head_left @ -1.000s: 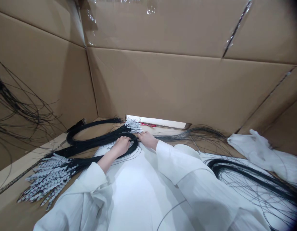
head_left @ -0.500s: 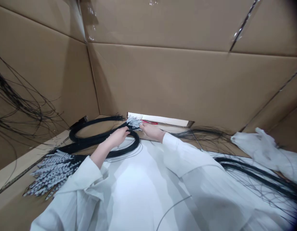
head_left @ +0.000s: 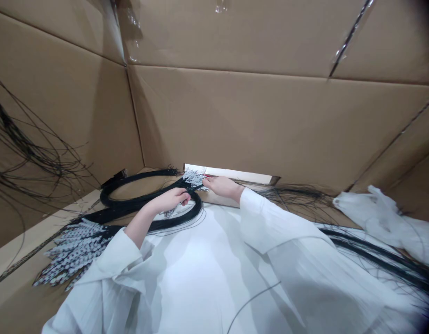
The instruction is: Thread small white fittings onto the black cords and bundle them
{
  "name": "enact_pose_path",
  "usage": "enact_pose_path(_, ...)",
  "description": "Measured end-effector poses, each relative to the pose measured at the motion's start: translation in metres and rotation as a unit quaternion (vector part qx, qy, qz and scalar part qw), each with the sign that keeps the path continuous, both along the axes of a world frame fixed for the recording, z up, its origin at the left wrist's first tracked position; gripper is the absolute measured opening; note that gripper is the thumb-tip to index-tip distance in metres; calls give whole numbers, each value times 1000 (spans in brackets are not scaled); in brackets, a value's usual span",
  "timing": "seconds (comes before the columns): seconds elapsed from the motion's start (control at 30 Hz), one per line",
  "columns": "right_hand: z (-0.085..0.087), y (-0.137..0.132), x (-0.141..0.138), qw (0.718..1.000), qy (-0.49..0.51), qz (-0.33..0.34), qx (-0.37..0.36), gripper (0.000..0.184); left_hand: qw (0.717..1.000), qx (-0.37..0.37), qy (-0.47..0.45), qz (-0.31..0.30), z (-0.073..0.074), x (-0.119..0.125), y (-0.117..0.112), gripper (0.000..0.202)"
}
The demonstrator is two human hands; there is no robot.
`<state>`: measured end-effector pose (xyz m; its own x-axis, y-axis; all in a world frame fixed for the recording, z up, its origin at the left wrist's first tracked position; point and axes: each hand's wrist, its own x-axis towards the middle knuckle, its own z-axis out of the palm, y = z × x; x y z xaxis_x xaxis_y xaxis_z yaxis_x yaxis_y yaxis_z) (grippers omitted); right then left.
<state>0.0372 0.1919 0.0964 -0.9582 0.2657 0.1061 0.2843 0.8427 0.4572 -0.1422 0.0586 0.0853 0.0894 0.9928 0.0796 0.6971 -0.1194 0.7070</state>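
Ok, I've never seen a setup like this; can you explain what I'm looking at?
No machine here: one head-worn camera looks forward and down at the wearer's bare left hand and right hand. Cardboard walls stand around them. Looped black wires lie in front, with white-banded ends fanned out at the left; a white plastic bag lies at the right. The left hand is at the loop, the right at another white-banded cluster. Exactly what either grips is unclear.
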Motion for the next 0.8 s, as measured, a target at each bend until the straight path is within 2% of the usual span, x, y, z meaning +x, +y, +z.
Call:
enact_pose_path(0.13, 4, -2, 0, 1000, -7, 8, 17, 17, 994, -50, -83, -41, 2, -4, -5, 28)
enact_pose_path(0.27, 10, -4, 1, 999, 1, 4, 33, 18, 988, -57, -139, -42, 1, -5, -3, 36)
enact_pose_path(0.37, 12, -3, 2, 999, 2, 11, 41, 17, 984, -61, -162, -45, 0, -4, -2, 33)
enact_pose_path(0.53, 12, 1, 3, 999, -1, 16, 48, 19, 981, -72, -176, -46, 2, -3, -3, 34)
enact_pose_path(0.67, 11, 2, 4, 998, -4, 18, 52, 20, 986, -58, -153, -31, 2, 0, -2, 35)
enact_pose_path(0.8, 10, 3, 5, 998, -19, 31, 54, 20, 988, -80, -128, -40, 0, -1, -2, 33)
